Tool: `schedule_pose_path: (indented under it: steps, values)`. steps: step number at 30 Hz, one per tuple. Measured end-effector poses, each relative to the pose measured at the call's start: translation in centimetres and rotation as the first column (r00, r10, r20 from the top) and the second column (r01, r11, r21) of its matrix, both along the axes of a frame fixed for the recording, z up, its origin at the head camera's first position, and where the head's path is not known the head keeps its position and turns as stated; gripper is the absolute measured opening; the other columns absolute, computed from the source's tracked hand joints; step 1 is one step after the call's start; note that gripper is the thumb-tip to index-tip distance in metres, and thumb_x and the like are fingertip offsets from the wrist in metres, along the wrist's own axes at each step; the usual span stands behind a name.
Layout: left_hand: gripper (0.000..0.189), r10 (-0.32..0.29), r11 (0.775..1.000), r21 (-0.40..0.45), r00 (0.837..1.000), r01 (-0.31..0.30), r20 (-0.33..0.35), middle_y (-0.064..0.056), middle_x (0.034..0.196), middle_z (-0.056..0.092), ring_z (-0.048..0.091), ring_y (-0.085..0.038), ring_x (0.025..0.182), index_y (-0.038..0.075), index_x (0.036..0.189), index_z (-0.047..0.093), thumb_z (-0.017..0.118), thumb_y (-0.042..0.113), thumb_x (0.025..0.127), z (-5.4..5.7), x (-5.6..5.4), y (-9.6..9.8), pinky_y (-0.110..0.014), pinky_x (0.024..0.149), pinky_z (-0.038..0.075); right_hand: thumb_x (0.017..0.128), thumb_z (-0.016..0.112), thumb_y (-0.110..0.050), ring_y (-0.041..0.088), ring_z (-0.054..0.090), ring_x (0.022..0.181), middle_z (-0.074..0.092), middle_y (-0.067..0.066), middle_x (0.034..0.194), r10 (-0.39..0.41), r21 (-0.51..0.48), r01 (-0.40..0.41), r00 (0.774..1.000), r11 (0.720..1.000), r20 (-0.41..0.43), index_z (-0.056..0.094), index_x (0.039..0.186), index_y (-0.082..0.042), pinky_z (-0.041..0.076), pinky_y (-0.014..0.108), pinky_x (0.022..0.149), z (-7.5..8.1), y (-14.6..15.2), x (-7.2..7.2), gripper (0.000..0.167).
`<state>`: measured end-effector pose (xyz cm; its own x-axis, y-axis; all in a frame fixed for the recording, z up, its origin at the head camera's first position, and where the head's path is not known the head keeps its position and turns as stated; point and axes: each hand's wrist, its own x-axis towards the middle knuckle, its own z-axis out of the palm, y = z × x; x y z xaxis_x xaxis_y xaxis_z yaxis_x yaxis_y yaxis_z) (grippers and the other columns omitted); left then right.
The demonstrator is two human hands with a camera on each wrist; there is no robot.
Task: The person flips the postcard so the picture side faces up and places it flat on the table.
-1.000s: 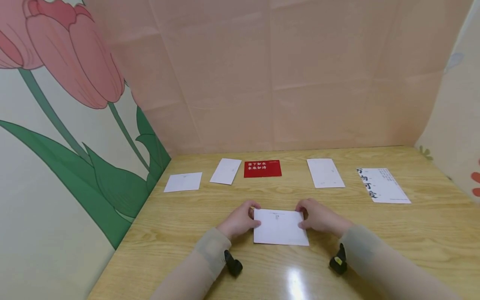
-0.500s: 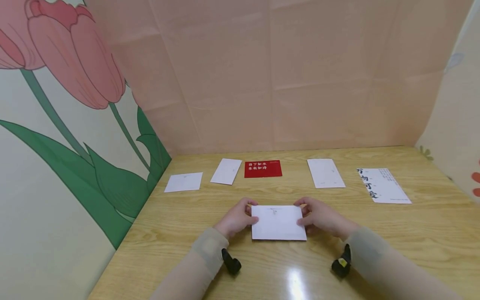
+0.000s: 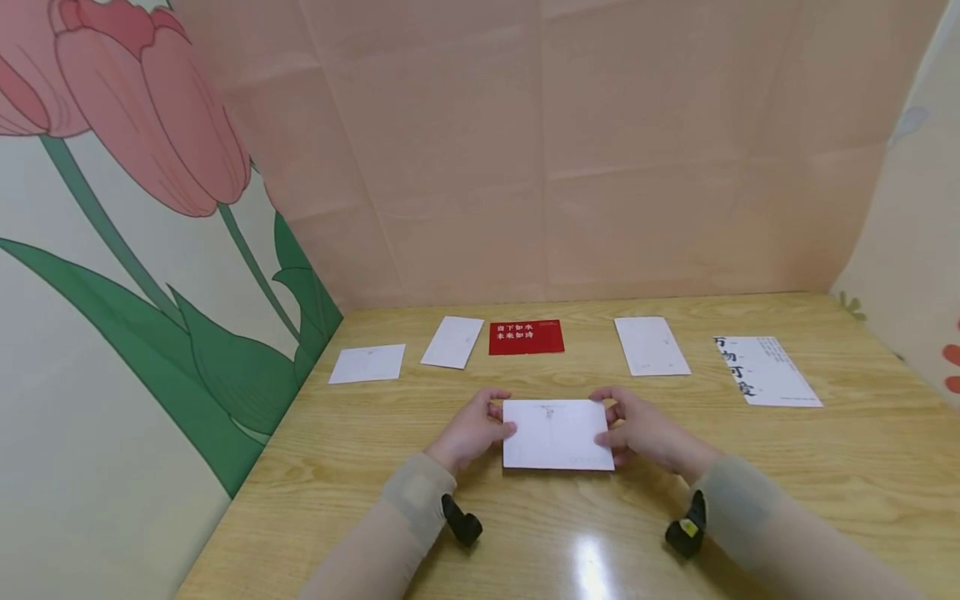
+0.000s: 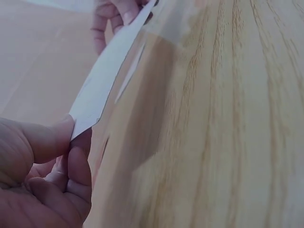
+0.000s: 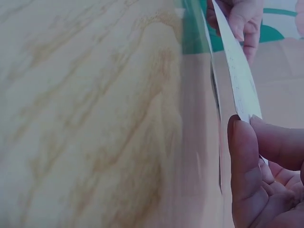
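A white postcard (image 3: 558, 437) with small faint print near its top edge is held between both hands, raised off the wooden tabletop. My left hand (image 3: 472, 429) pinches its left edge, thumb on the near face and fingers behind. On the opposite edge my right hand (image 3: 643, 432) pinches it the same way. In the left wrist view the card (image 4: 107, 73) shows side-on above the table, its shadow on the wood below. The right wrist view shows the card (image 5: 240, 71) slightly bowed between thumb and fingers.
Along the back of the wooden table (image 3: 337, 517) lie a white card (image 3: 367, 364), another white card (image 3: 452, 342), a red card (image 3: 525, 337) with white characters, a white card (image 3: 651, 346) and a card with black characters (image 3: 776, 371). A pink cloth (image 3: 540, 167) hangs behind.
Both hands have lifted the white postcard up off the table and moved it slightly away from me. The cards at the back have stayed in place.
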<state>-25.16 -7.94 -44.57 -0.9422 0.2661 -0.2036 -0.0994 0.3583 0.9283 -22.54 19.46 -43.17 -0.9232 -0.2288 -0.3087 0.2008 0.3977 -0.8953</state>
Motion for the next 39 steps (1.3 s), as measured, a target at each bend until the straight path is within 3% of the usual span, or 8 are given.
schedule_pose_path:
  steps: [6,12,17,28,34,39]
  values:
    - [0.015,-0.007,1.000,0.001,1.000,0.007,0.002,-0.005,0.080,0.058,0.053,-0.016,0.072,0.004,0.095,0.063,0.069,0.017,0.090,-0.2,0.1,-0.1,-0.027,0.067,0.046,0.085,0.070,-0.003,0.028,0.056,0.082,0.046,0.017,0.104,-0.007,-0.007,0.007,0.999,1.000,-0.032,0.038,0.138,-0.011,0.054,0.039,0.066,0.2,0.1,0.0,0.062]
    - [0.028,0.004,1.000,-0.001,1.000,-0.004,-0.027,-0.003,0.059,0.051,0.050,-0.018,0.058,0.006,0.077,0.063,0.065,0.029,0.092,-0.3,0.2,-0.4,-0.029,0.059,0.040,0.087,0.069,-0.003,0.028,0.054,0.079,0.044,0.017,0.105,-0.006,0.011,0.007,0.997,1.000,-0.074,0.037,0.139,-0.012,0.052,0.037,0.064,0.5,0.0,0.1,0.062]
    - [0.030,0.026,0.998,0.064,0.999,-0.028,0.030,-0.004,0.060,0.056,0.056,-0.017,0.057,0.003,0.081,0.066,0.064,0.030,0.093,-0.1,0.2,-0.4,-0.031,0.063,0.051,0.088,0.067,-0.001,0.027,0.053,0.079,0.042,0.018,0.106,0.002,0.012,0.000,0.992,1.000,-0.129,0.036,0.139,-0.010,0.053,0.039,0.064,0.8,-0.2,0.4,0.060]
    - [0.032,0.037,0.984,0.169,0.992,-0.057,0.123,-0.010,0.076,0.070,0.066,-0.016,0.064,0.001,0.108,0.067,0.060,0.030,0.096,0.2,0.3,-0.2,-0.027,0.061,0.053,0.088,0.069,-0.006,0.027,0.053,0.086,0.045,0.016,0.110,-0.009,0.099,0.028,0.983,0.995,-0.185,0.037,0.139,-0.012,0.054,0.038,0.069,0.9,-0.3,0.4,0.061]
    - [0.045,0.038,0.975,0.210,0.990,-0.067,0.138,-0.010,0.080,0.071,0.067,-0.017,0.068,0.000,0.100,0.068,0.058,0.043,0.094,0.3,0.1,-0.3,-0.028,0.065,0.053,0.089,0.068,-0.008,0.027,0.054,0.091,0.046,0.015,0.112,-0.006,0.146,0.041,0.972,0.988,-0.236,0.033,0.143,-0.013,0.054,0.035,0.070,1.3,-0.5,0.6,0.064]
    - [0.057,0.046,0.968,0.235,0.986,-0.083,0.158,-0.012,0.085,0.071,0.068,-0.019,0.072,0.002,0.095,0.062,0.049,0.057,0.094,0.6,0.2,-0.4,-0.027,0.066,0.053,0.089,0.067,-0.006,0.026,0.056,0.093,0.049,0.013,0.106,0.005,0.197,0.066,0.940,0.978,-0.340,0.036,0.140,-0.007,0.054,0.033,0.070,1.3,-0.7,0.7,0.059]
